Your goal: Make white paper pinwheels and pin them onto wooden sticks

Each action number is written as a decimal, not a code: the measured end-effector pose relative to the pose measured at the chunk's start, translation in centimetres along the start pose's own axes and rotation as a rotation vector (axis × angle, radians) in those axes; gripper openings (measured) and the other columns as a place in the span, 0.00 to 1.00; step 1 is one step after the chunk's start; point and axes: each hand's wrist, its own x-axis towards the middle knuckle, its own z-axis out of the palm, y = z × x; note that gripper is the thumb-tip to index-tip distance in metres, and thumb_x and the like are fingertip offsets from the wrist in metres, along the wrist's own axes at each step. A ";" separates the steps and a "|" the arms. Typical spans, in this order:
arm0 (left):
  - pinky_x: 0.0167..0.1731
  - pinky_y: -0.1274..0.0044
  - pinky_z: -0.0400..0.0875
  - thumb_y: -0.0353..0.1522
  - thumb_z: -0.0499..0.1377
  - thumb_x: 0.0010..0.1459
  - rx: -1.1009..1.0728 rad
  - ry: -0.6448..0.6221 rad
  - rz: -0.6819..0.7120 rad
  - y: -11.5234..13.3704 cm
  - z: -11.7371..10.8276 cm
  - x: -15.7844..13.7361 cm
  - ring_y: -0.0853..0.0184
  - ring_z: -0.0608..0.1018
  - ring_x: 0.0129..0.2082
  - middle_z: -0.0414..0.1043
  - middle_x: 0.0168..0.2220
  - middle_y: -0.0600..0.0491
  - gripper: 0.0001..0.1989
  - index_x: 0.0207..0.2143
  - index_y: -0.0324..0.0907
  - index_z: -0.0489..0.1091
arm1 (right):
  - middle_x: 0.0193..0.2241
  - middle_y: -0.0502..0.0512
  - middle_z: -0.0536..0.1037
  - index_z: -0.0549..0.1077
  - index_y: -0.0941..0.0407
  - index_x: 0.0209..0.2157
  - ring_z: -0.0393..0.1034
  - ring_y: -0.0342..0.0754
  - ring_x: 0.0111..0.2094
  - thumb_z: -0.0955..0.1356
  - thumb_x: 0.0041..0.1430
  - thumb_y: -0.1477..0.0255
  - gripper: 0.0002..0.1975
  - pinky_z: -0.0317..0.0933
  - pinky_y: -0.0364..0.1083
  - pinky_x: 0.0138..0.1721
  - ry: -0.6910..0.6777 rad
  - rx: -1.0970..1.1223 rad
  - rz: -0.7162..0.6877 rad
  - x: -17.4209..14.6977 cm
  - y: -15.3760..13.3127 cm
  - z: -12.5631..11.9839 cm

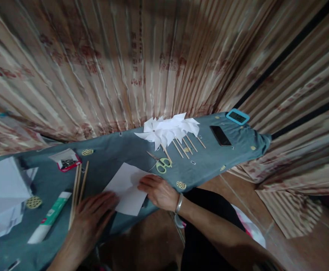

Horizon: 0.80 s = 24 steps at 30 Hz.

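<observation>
A square white sheet of paper (pixel 126 188) is between my hands at the table's front edge. My left hand (pixel 95 210), slightly blurred, holds the sheet's left edge, with its thumb partly hidden. At the right edge, the fingers of my right hand (pixel 159 191) are closed on the paper. Just beyond lie scissors (pixel 163 165) with green handles, their blades pointing away to the left. Several white paper pinwheels (pixel 170 130) on wooden sticks overlap at the back of the table.
Left of my hands lie loose wooden sticks (pixel 75 184), a green and white glue tube (pixel 50 216) and a red box of small metal pieces (pixel 67 162). Stacked paper (pixel 3 192) is at far left. A phone (pixel 220 135) and a blue-framed digital device (pixel 238 116) lie right.
</observation>
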 end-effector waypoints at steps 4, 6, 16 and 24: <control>0.50 0.66 0.68 0.27 0.49 0.67 -0.109 0.048 0.023 0.9 0.5 -0.2 0.63 0.80 0.43 0.79 0.45 0.53 0.15 0.51 0.48 0.69 | 0.50 0.62 0.77 0.74 0.60 0.49 0.68 0.54 0.53 0.64 0.63 0.73 0.15 0.63 0.52 0.57 0.117 0.114 -0.014 -0.7 -0.3 -0.3; 0.47 0.69 0.71 0.29 0.51 0.67 -0.142 0.098 0.019 2.1 -0.5 0.1 0.65 0.80 0.39 0.80 0.40 0.53 0.11 0.47 0.45 0.71 | 0.47 0.63 0.79 0.74 0.61 0.48 0.71 0.53 0.50 0.65 0.65 0.69 0.14 0.65 0.52 0.54 0.197 0.251 -0.001 -1.2 -1.1 -0.5; 0.40 0.76 0.78 0.32 0.53 0.67 -0.315 0.001 -0.292 4.4 -1.7 0.6 0.66 0.81 0.39 0.78 0.40 0.48 0.18 0.58 0.39 0.61 | 0.36 0.54 0.82 0.78 0.55 0.40 0.77 0.49 0.39 0.68 0.63 0.67 0.09 0.69 0.47 0.41 0.192 0.537 0.428 -0.3 -1.9 -0.1; 0.39 0.76 0.79 0.33 0.50 0.68 -0.283 0.002 -0.303 3.9 -1.8 0.8 0.66 0.82 0.39 0.77 0.41 0.45 0.15 0.54 0.37 0.65 | 0.40 0.59 0.82 0.76 0.59 0.45 0.77 0.54 0.40 0.67 0.63 0.70 0.12 0.70 0.51 0.43 0.209 0.364 0.412 3.0 -0.5 0.9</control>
